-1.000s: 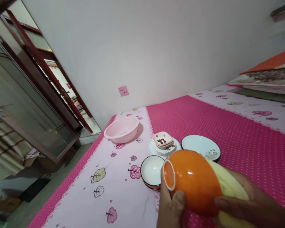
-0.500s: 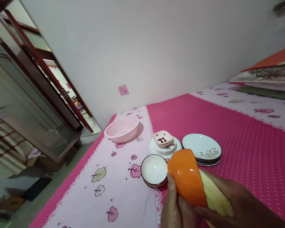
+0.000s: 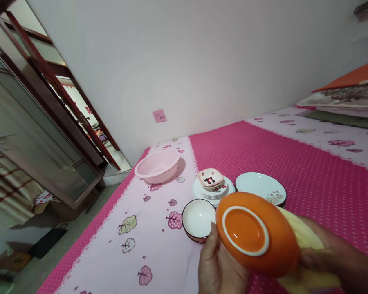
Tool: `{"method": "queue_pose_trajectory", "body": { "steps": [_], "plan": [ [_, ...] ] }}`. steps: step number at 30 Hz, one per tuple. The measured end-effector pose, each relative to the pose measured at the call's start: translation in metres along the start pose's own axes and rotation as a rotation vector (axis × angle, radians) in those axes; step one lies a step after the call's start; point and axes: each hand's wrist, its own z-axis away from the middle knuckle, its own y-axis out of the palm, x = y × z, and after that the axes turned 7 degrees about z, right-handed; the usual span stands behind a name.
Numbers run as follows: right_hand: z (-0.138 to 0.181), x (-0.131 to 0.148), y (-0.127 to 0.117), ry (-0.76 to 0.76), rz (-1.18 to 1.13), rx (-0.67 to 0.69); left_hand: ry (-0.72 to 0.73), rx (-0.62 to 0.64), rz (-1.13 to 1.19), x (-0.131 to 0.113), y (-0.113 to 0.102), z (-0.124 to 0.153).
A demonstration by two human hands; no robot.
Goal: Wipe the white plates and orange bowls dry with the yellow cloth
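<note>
An orange bowl is tilted so that its base with a white foot ring faces me. My left hand supports it from below and the left, thumb against the rim side. At the other side my right hand grips a yellow cloth pressed against the bowl; its fingers are partly hidden. Just behind the left hand stand stacked white bowls with dark rims. Beyond them, small square patterned dishes rest on a stack of white plates. Larger dark-rimmed plates lie to the right.
A pink basin sits further back on the pink, tree-patterned bedspread. Pillows lie at the far right. A white wall with a pink note rises behind, and a doorway is at left.
The orange bowl has turned so that its underside now faces me. My right hand and the yellow cloth have shifted right, and my left hand has opened out beneath the bowl.
</note>
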Motion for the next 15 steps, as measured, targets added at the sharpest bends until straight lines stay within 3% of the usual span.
{"method": "queue_pose_trajectory", "body": {
  "steps": [2,6,11,13,15],
  "plan": [
    [-0.004,0.0,-0.004,0.002,-0.048,0.041,0.024,-0.036,0.009,-0.005,-0.001,0.002],
    [-0.001,0.002,-0.005,0.04,0.015,-0.134,0.078,-0.091,-0.039,-0.013,-0.001,0.006],
    [0.009,0.009,-0.004,0.092,0.089,-0.207,0.142,-0.172,-0.074,-0.012,0.004,0.011],
    [0.013,0.015,-0.007,0.119,0.196,-0.317,0.18,-0.23,-0.107,-0.01,0.01,0.013],
    [0.019,0.022,-0.014,0.062,0.445,-0.545,0.24,-0.276,-0.177,-0.007,0.018,0.015]
  ]
}}
